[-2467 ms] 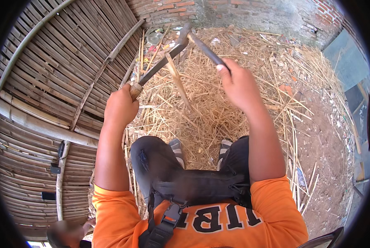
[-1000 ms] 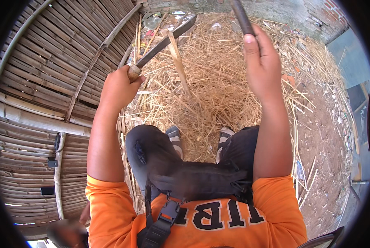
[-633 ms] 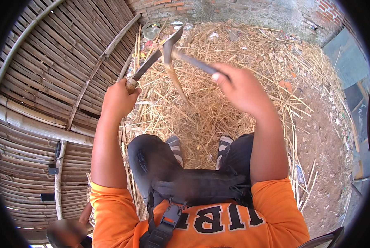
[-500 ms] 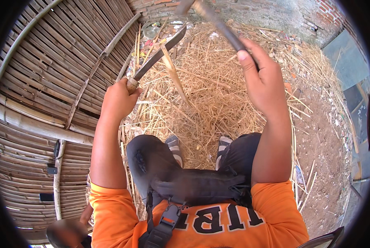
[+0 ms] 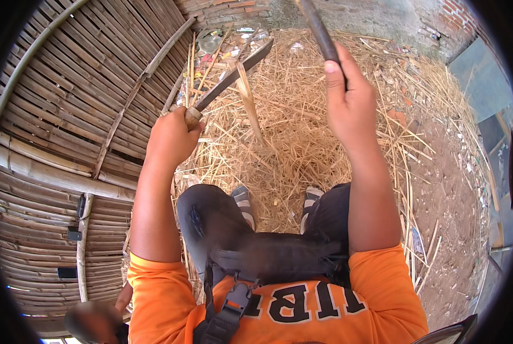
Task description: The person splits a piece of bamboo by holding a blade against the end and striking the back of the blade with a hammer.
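My left hand (image 5: 173, 137) is closed round the wooden grip of a machete (image 5: 229, 81), its long dark blade slanting up to the right. The blade crosses the top end of a pale split bamboo piece (image 5: 249, 109), which stands at a tilt in the straw and seems to touch it. Raised on the right, my right hand (image 5: 352, 106) grips a hammer (image 5: 320, 33) by its dark handle, thumb along the shaft. The hammer's head lies beyond the upper edge of the picture.
Bamboo shavings (image 5: 302, 126) cover the ground around my feet. A slatted bamboo wall (image 5: 90, 74) rises on the left, a brick wall (image 5: 377, 23) at the back. Litter (image 5: 210, 43) lies in the far left corner. Another person (image 5: 93, 321) is at the lower left.
My right hand has moved up and slightly left, carrying the hammer's head out of the picture. My left hand and the machete have shifted a little to the right; the bamboo piece leans slightly less.
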`<act>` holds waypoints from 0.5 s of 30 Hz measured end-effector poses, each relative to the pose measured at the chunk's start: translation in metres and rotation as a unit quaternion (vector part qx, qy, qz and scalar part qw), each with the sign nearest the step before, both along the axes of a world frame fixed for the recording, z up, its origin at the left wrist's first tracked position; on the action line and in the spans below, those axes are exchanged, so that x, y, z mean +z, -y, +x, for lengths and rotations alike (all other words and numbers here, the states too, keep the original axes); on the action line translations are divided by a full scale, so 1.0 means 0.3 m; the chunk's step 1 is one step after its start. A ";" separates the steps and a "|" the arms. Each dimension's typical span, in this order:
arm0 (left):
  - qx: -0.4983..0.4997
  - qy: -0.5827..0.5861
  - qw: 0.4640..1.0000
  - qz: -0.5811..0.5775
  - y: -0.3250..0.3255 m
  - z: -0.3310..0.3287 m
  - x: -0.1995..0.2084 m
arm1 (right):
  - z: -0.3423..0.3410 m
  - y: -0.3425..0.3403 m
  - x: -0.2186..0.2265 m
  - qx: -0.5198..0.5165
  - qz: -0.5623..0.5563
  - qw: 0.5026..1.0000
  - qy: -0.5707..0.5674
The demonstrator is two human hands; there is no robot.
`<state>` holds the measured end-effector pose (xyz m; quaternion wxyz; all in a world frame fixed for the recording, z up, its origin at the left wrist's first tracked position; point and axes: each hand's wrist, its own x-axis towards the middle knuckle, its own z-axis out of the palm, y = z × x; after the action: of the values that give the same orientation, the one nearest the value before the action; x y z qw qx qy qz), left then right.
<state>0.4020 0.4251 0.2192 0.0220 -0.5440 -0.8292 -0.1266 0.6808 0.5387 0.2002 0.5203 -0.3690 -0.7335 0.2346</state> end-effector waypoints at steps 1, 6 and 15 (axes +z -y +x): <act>0.006 -0.001 1.000 -0.007 -0.003 0.002 -0.005 | 0.003 0.003 0.000 0.003 -0.073 0.995 0.064; 0.018 -0.008 1.000 -0.014 0.003 0.004 0.024 | 0.003 -0.015 -0.035 0.008 -0.072 0.984 0.163; 0.021 -0.008 0.999 -0.028 0.010 0.011 0.018 | -0.011 -0.001 -0.029 0.007 -0.042 0.996 0.075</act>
<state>0.4052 0.4222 0.2247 0.0166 -0.5276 -0.8436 -0.0985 0.6775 0.5389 0.1915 0.4461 -0.4019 -0.7628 0.2399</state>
